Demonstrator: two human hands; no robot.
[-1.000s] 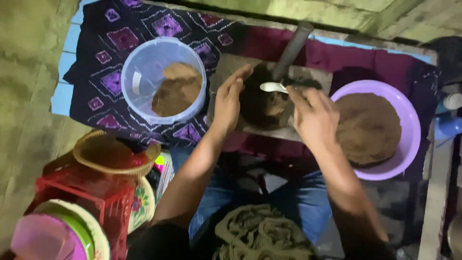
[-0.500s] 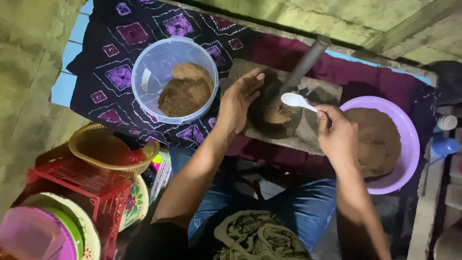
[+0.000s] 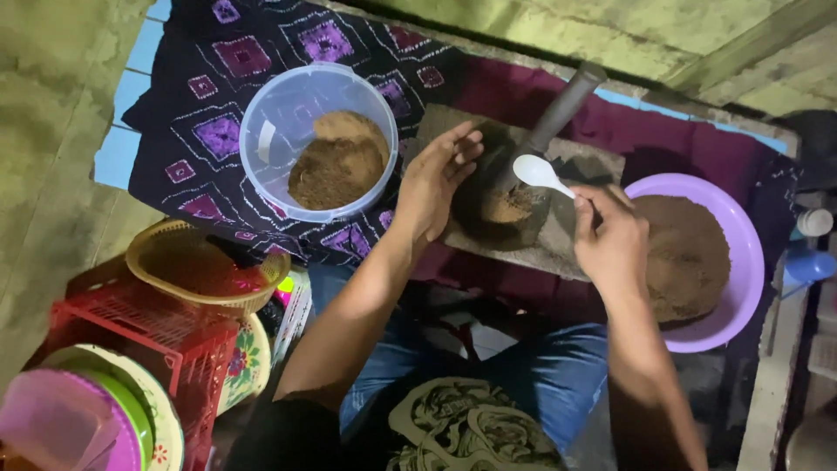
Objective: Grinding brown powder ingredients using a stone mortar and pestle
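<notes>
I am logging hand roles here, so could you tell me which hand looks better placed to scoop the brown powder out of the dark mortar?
Probably the right hand: it holds the white spoon just above the mortar. The left hand rests on the mortar's rim.

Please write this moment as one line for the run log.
left hand: steadies dark mortar | right hand: holds white spoon above brown powder | pestle: leaning inside mortar

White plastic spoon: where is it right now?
In the head view, right of centre: the white plastic spoon is held by the right hand, its bowl just above the dark round mortar, beside the grey pestle.
</notes>
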